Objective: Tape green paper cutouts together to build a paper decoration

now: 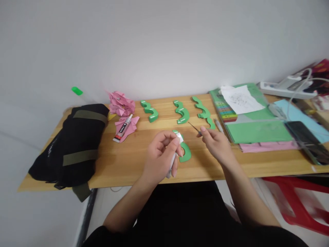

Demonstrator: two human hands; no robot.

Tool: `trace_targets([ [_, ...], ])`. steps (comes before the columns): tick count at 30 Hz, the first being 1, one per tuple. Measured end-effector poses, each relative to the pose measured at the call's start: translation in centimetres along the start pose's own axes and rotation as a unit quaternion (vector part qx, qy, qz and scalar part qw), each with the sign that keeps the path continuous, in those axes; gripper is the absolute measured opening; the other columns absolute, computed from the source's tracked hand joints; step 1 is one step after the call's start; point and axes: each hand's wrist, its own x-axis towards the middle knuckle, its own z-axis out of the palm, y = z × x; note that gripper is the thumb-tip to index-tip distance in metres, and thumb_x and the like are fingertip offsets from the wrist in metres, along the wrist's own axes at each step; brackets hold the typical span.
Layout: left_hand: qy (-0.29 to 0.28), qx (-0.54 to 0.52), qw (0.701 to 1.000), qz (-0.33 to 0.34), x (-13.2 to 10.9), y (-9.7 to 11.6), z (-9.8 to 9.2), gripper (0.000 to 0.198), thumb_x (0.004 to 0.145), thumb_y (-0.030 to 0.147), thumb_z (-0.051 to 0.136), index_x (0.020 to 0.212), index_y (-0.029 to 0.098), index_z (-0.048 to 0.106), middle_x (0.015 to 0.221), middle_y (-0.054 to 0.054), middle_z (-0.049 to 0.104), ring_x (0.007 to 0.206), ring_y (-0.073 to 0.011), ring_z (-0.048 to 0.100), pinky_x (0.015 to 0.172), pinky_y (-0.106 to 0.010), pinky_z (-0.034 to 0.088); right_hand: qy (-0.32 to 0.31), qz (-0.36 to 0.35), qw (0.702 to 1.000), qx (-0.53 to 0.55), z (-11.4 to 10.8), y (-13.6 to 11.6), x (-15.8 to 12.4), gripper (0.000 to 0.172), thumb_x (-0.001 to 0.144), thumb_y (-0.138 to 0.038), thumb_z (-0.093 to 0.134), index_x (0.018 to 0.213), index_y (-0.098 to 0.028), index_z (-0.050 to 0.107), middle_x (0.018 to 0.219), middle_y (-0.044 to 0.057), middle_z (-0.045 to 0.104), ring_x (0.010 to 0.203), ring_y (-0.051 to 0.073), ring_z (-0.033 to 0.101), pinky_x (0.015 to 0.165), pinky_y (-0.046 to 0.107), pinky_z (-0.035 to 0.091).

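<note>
My left hand [163,154] is closed around a white and grey object [171,166], over the table's near middle; a small white piece [179,137] shows at its fingertips. Just beyond and beside these fingers lies a green curved paper shape [186,153], partly hidden by the hand. My right hand [216,142] pinches a thin, dark pointed tool [194,127], its tip directed up and left. Farther back lie three more green wavy pieces: one at left [151,112], one in the middle [182,113] and a stacked one [203,110] at right.
On the left of the wooden table [123,171] are a black bag [77,144], crumpled pink paper [121,104] and a glue tube [122,129]. Toward the right are green sheets [259,132], a white pen [219,125], a phone [305,137] and a power strip [280,90].
</note>
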Motion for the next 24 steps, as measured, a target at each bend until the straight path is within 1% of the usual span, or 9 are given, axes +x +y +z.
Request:
trace_targets([
  [1, 0.02, -0.003, 1.0, 0.017, 0.0, -0.2, 0.0, 0.023, 0.089, 0.037, 0.063, 0.082, 0.019, 0.05, 0.063, 0.008, 0.06, 0.025, -0.0023, 0.045, 0.025, -0.012, 0.026, -0.006, 0.014, 0.998, 0.056, 0.1, -0.3, -0.5, 0.061, 0.076, -0.078, 0.052, 0.07, -0.018, 0.06, 0.054, -0.004, 0.041, 0.047, 0.01, 0.036, 0.044, 0.025, 0.025],
  [2, 0.042, -0.004, 0.998, 0.036, 0.0, -0.3, 0.1, 0.024, 0.089, 0.038, 0.063, 0.083, 0.019, 0.05, 0.062, 0.008, 0.059, 0.026, -0.0029, 0.047, 0.025, -0.013, 0.027, -0.028, 0.03, 0.992, 0.119, 0.2, -0.6, -1.3, 0.059, 0.078, -0.077, 0.05, 0.075, -0.018, 0.058, 0.055, -0.005, 0.039, 0.045, 0.009, 0.033, 0.041, 0.024, 0.022],
  [4, 0.081, -0.003, 0.994, 0.07, 0.1, -0.5, 0.3, 0.025, 0.088, 0.04, 0.064, 0.084, 0.02, 0.05, 0.061, 0.009, 0.059, 0.027, -0.0039, 0.049, 0.026, -0.013, 0.029, -0.11, 0.057, 0.969, 0.216, 0.4, -1.6, -3.2, 0.054, 0.085, -0.074, 0.044, 0.082, -0.02, 0.053, 0.056, -0.006, 0.038, 0.043, 0.008, 0.027, 0.039, 0.022, 0.018],
  [6, 0.105, -0.003, 0.99, 0.09, 0.2, -0.5, 0.5, 0.026, 0.088, 0.041, 0.065, 0.085, 0.02, 0.05, 0.06, 0.009, 0.059, 0.029, -0.0045, 0.051, 0.027, -0.012, 0.032, -0.169, 0.063, 0.953, 0.245, 0.7, -2.6, -5.1, 0.048, 0.091, -0.067, 0.041, 0.085, -0.021, 0.051, 0.058, -0.006, 0.038, 0.044, 0.007, 0.026, 0.04, 0.021, 0.018],
  [7, 0.111, -0.003, 0.99, 0.09, 0.3, -0.5, 0.6, 0.026, 0.087, 0.041, 0.065, 0.085, 0.019, 0.051, 0.06, 0.009, 0.058, 0.03, -0.0046, 0.052, 0.027, -0.012, 0.033, -0.186, 0.061, 0.949, 0.247, 1.0, -2.9, -5.8, 0.047, 0.092, -0.066, 0.041, 0.084, -0.021, 0.05, 0.059, -0.007, 0.036, 0.045, 0.007, 0.026, 0.04, 0.02, 0.018],
  [9, 0.111, -0.005, 0.991, 0.077, 0.4, -0.3, 0.7, 0.026, 0.087, 0.04, 0.066, 0.084, 0.019, 0.051, 0.06, 0.008, 0.058, 0.03, -0.0047, 0.052, 0.028, -0.013, 0.034, -0.198, 0.059, 0.947, 0.245, 1.5, -3.3, -6.7, 0.046, 0.092, -0.066, 0.041, 0.082, -0.021, 0.049, 0.059, -0.007, 0.033, 0.046, 0.007, 0.024, 0.039, 0.02, 0.019],
  [12, 0.098, -0.017, 0.994, 0.044, 0.5, 0.1, 0.9, 0.026, 0.085, 0.039, 0.066, 0.08, 0.018, 0.052, 0.059, 0.008, 0.058, 0.03, -0.0048, 0.052, 0.028, -0.013, 0.034, -0.201, 0.061, 0.944, 0.256, 2.2, -3.3, -6.8, 0.046, 0.091, -0.066, 0.042, 0.08, -0.022, 0.047, 0.058, -0.008, 0.029, 0.045, 0.006, 0.022, 0.039, 0.02, 0.018],
  [17, 0.073, -0.03, 0.997, 0.01, 0.5, 0.3, 1.2, 0.025, 0.082, 0.037, 0.068, 0.078, 0.016, 0.055, 0.057, 0.007, 0.059, 0.03, -0.0053, 0.052, 0.029, -0.013, 0.034, -0.197, 0.053, 0.943, 0.262, 2.3, -3.3, -6.4, 0.046, 0.091, -0.065, 0.043, 0.08, -0.021, 0.048, 0.057, -0.008, 0.029, 0.044, 0.006, 0.021, 0.038, 0.019, 0.015],
  [24, 0.054, -0.028, 0.998, -0.009, 0.5, 0.2, 1.4, 0.026, 0.079, 0.037, 0.07, 0.078, 0.016, 0.056, 0.056, 0.006, 0.061, 0.03, -0.006, 0.052, 0.029, -0.014, 0.033, -0.186, 0.05, 0.94, 0.28, 2.5, -3.3, -6.2, 0.046, 0.089, -0.066, 0.048, 0.077, -0.021, 0.047, 0.055, -0.009, 0.029, 0.043, 0.004, 0.019, 0.037, 0.017, 0.014],
])
